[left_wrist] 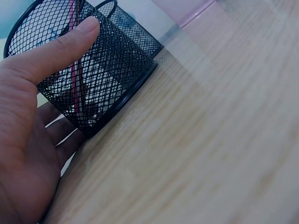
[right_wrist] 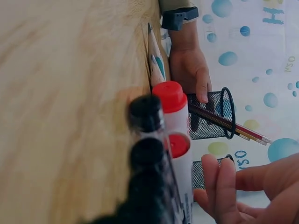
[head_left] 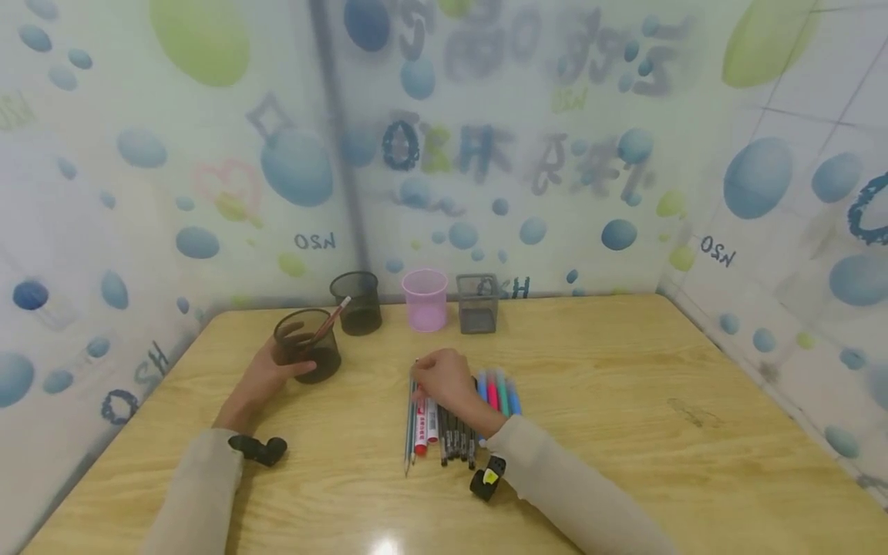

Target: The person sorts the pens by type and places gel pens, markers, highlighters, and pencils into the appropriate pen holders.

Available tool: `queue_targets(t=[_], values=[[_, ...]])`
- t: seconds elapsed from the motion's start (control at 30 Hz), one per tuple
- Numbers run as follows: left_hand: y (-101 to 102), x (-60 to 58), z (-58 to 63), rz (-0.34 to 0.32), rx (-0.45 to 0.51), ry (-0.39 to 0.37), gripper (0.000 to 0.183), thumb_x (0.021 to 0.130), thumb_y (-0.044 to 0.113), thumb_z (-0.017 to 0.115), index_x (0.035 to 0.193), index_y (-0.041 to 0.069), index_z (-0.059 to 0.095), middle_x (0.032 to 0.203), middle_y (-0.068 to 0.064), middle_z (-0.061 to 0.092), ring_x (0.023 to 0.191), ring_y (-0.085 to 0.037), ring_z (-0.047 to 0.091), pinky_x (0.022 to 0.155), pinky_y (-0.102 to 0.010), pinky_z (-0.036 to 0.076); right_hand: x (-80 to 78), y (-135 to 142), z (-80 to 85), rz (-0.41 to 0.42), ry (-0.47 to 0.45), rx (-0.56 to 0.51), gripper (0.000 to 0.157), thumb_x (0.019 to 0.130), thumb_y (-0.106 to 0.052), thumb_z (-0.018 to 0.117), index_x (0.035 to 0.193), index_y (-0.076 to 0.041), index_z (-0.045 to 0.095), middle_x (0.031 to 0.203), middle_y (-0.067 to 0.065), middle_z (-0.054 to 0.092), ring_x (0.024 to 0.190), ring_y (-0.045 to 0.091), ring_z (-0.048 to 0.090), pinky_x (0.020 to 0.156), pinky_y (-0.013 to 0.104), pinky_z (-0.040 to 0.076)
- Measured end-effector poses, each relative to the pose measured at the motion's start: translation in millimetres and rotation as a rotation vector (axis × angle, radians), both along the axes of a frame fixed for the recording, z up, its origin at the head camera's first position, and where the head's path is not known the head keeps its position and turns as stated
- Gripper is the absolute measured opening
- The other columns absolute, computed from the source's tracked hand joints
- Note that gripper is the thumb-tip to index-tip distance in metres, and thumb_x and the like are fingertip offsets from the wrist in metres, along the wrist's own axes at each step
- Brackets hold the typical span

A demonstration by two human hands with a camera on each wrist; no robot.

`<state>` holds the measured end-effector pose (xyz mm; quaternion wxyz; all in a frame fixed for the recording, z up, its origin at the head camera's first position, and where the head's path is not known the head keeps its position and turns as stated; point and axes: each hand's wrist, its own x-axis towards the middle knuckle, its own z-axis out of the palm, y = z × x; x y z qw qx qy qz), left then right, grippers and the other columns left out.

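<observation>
At the left of the table, my left hand (head_left: 267, 374) grips a black mesh pen cup (head_left: 326, 364), thumb on the near side and fingers behind. The cup tilts a little, with pencils (right_wrist: 247, 132) leaning out of its rim. My right hand (head_left: 451, 385) bends over the far ends of a row of writing tools. Its fingertips are beside the pencils (head_left: 408, 443) at the row's left edge; whether they pinch one is hidden. Right of those pencils lie red-capped markers (head_left: 420, 439), several black-capped pens (head_left: 455, 447) and coloured pens (head_left: 502, 391), partly covered by the hand.
Along the back edge stand another black mesh cup (head_left: 362, 312), a pink cup (head_left: 426, 304) and a square grey mesh holder (head_left: 478, 308). A patterned curtain (head_left: 576, 216) rises behind the wooden table (head_left: 603, 385) and along both sides.
</observation>
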<state>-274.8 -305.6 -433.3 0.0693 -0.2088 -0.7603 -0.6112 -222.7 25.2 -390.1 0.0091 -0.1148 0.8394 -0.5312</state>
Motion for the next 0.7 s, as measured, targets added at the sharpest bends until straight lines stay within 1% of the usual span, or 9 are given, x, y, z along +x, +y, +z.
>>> queue_targets(t=[0.13, 0.17, 0.23, 0.3, 0.37, 0.47, 0.57, 0.63, 0.7], values=[[-1.2, -1.1, 1.3, 0.023, -0.047, 0.013, 0.075, 0.083, -0.004, 0.07, 0.144, 0.003, 0.028, 0.134, -0.018, 0.05, 0.112, -0.001, 0.053, 0.094, -0.016, 0.041, -0.5, -3.8, -2.0, 0.018, 0.013, 0.017, 0.02, 0.09, -0.01, 0.062, 0.084, 0.006, 0.073, 0.076, 0.01, 0.071, 0.051, 0.013, 0.066, 0.043, 0.019, 0.041], [-1.4, -1.3, 1.4, 0.025, -0.053, 0.015, 0.075, 0.083, -0.004, 0.07, 0.144, 0.003, 0.028, 0.135, -0.02, 0.05, 0.112, 0.0, 0.053, 0.094, -0.016, 0.041, -0.3, -4.7, -2.3, 0.023, 0.008, 0.02, 0.02, 0.09, -0.01, 0.062, 0.082, 0.006, 0.073, 0.073, 0.01, 0.071, 0.051, 0.014, 0.065, 0.045, 0.019, 0.042], [-1.8, -1.5, 1.2, 0.029, -0.057, 0.014, 0.075, 0.082, -0.003, 0.071, 0.144, 0.004, 0.029, 0.134, -0.019, 0.05, 0.112, 0.0, 0.053, 0.094, -0.015, 0.041, 0.2, -6.4, -2.9, 0.026, 0.001, 0.034, 0.02, 0.09, -0.01, 0.063, 0.079, 0.004, 0.074, 0.076, 0.009, 0.071, 0.05, 0.014, 0.065, 0.05, 0.019, 0.045], [-1.4, -1.8, 0.6, 0.012, -0.033, 0.007, 0.074, 0.083, -0.004, 0.07, 0.144, 0.006, 0.03, 0.133, -0.013, 0.052, 0.113, -0.001, 0.053, 0.095, -0.016, 0.041, 0.6, -8.2, -3.2, 0.017, -0.016, 0.041, 0.017, 0.089, -0.01, 0.065, 0.086, 0.002, 0.075, 0.082, 0.008, 0.072, 0.05, 0.014, 0.065, 0.056, 0.022, 0.051], [-1.4, -2.2, 0.0, -0.003, -0.005, 0.006, 0.073, 0.083, -0.006, 0.07, 0.143, 0.007, 0.031, 0.13, -0.006, 0.054, 0.113, -0.002, 0.054, 0.095, -0.017, 0.041, 0.7, -10.1, -2.8, 0.015, -0.034, 0.042, 0.016, 0.088, -0.01, 0.066, 0.095, 0.002, 0.074, 0.08, 0.009, 0.072, 0.05, 0.015, 0.065, 0.063, 0.024, 0.054], [-1.4, -2.2, -0.9, -0.033, 0.037, 0.004, 0.072, 0.083, -0.009, 0.068, 0.143, 0.006, 0.031, 0.128, 0.0, 0.054, 0.113, -0.004, 0.054, 0.094, -0.017, 0.042, 0.2, -13.3, -3.6, 0.013, -0.054, 0.052, 0.02, 0.086, -0.008, 0.068, 0.1, 0.005, 0.072, 0.069, 0.007, 0.07, 0.049, 0.015, 0.065, 0.062, 0.027, 0.055], [-1.9, -2.0, -1.3, -0.033, 0.039, 0.005, 0.072, 0.083, -0.01, 0.067, 0.143, 0.007, 0.031, 0.13, -0.008, 0.053, 0.112, -0.003, 0.054, 0.094, -0.017, 0.043, -1.0, -15.7, -5.6, 0.01, -0.072, 0.052, 0.027, 0.084, -0.008, 0.071, 0.106, 0.007, 0.069, 0.062, 0.006, 0.068, 0.048, 0.015, 0.065, 0.062, 0.026, 0.055], [-1.8, -1.6, -0.9, -0.025, 0.023, 0.007, 0.072, 0.083, -0.009, 0.067, 0.143, 0.008, 0.031, 0.133, -0.018, 0.05, 0.112, -0.003, 0.054, 0.094, -0.017, 0.042, -0.9, -17.3, -6.5, -0.004, -0.095, 0.039, 0.033, 0.082, -0.008, 0.074, 0.109, 0.008, 0.067, 0.064, 0.006, 0.068, 0.047, 0.016, 0.064, 0.058, 0.026, 0.055], [-2.4, -1.8, -1.1, -0.02, 0.014, 0.004, 0.072, 0.083, -0.008, 0.068, 0.143, 0.009, 0.031, 0.135, -0.022, 0.047, 0.113, -0.003, 0.054, 0.094, -0.017, 0.042, -0.8, -19.2, -8.0, -0.01, -0.115, 0.019, 0.034, 0.081, -0.008, 0.075, 0.109, 0.008, 0.066, 0.066, 0.005, 0.068, 0.046, 0.016, 0.064, 0.053, 0.026, 0.054]])
